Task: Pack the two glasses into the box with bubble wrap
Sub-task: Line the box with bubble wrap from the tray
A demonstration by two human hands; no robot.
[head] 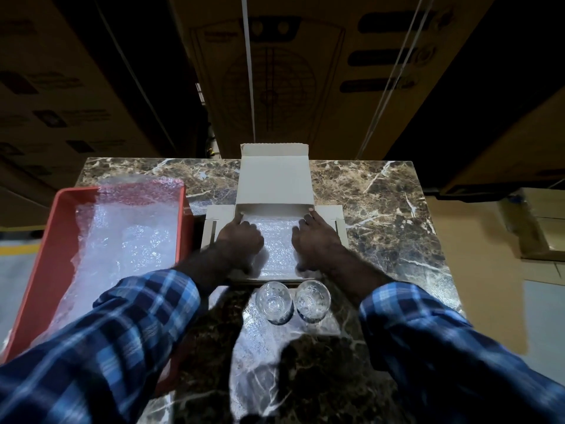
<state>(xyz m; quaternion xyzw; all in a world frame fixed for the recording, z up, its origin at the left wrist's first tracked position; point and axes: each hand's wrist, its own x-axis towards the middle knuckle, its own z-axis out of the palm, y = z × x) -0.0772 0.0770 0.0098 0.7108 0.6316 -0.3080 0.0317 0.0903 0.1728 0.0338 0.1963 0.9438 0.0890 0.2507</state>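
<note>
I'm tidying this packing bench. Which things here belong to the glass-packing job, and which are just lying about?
Job:
box
bubble wrap sheet lining it, pressed by left hand and right hand
two glasses
red tray of spare wrap

Lying about:
stacked cartons
carton on the floor

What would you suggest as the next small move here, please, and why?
Probably lift the right hand off the bubble wrap and reach for the nearer glass. The sheet already lines the box, and both glasses stand unpacked on the table, the other glass beside it.
</note>
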